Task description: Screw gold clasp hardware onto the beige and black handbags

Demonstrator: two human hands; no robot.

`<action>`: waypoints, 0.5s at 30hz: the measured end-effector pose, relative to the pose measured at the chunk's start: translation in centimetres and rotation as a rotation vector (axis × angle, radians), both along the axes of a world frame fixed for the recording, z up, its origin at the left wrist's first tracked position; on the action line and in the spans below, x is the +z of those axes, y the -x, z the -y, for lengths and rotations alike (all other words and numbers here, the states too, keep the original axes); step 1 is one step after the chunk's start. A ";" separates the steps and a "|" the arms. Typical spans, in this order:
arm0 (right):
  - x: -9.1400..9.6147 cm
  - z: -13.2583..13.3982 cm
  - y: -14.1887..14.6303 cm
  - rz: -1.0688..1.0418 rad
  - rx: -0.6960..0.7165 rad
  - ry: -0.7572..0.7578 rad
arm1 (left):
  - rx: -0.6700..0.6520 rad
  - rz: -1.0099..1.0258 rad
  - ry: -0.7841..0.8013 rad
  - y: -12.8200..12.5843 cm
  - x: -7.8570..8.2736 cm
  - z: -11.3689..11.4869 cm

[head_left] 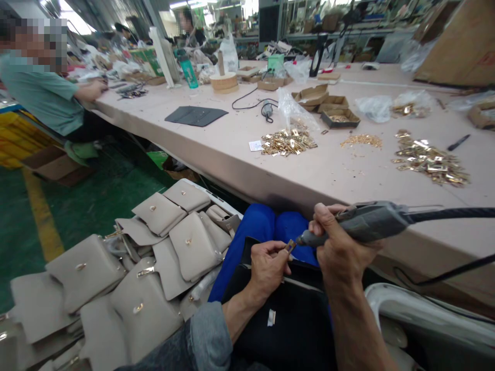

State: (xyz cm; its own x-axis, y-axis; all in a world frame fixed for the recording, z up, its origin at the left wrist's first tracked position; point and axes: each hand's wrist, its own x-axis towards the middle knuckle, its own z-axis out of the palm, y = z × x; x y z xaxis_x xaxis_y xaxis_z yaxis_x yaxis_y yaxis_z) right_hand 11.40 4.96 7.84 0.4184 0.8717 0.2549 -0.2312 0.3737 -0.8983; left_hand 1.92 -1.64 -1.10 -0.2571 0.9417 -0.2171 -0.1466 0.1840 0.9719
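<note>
My right hand is wrapped round a grey electric screwdriver, whose black cable runs off to the right. The screwdriver's tip points left and meets, or nearly meets, a small gold metal clasp plate. That plate is pinched between the fingers of my left hand. Under both hands a black bag lies across my lap, over blue trousers. A small metal fitting with white film sits on its front. Whether the plate is fixed to the bag, I cannot tell.
Beige bags with gold clasps are heaped to my left. On the table lie piles of gold fittings, small screws, open cardboard boxes and a black panel. A co-worker sits at the far left.
</note>
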 end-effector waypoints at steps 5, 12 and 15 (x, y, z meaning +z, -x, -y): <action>1.0 -0.3 -2.1 -0.219 0.006 -0.012 | 0.011 -0.015 -0.028 -0.2 0.2 -0.4; 0.6 -0.1 -3.6 -0.361 0.019 0.039 | 0.010 -0.045 -0.086 -0.6 0.4 0.0; 0.5 0.1 -3.7 -0.344 0.036 0.027 | 0.004 -0.077 -0.089 -0.8 0.5 0.1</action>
State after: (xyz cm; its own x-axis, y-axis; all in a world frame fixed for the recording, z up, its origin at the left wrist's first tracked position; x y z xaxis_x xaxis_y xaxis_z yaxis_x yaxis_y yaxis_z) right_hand 15.07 4.91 8.30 0.4448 0.8919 0.0812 -0.5350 0.3374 -0.7746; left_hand 2.69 -1.75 -0.60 -0.2735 0.9553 -0.1122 -0.0718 0.0960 0.9928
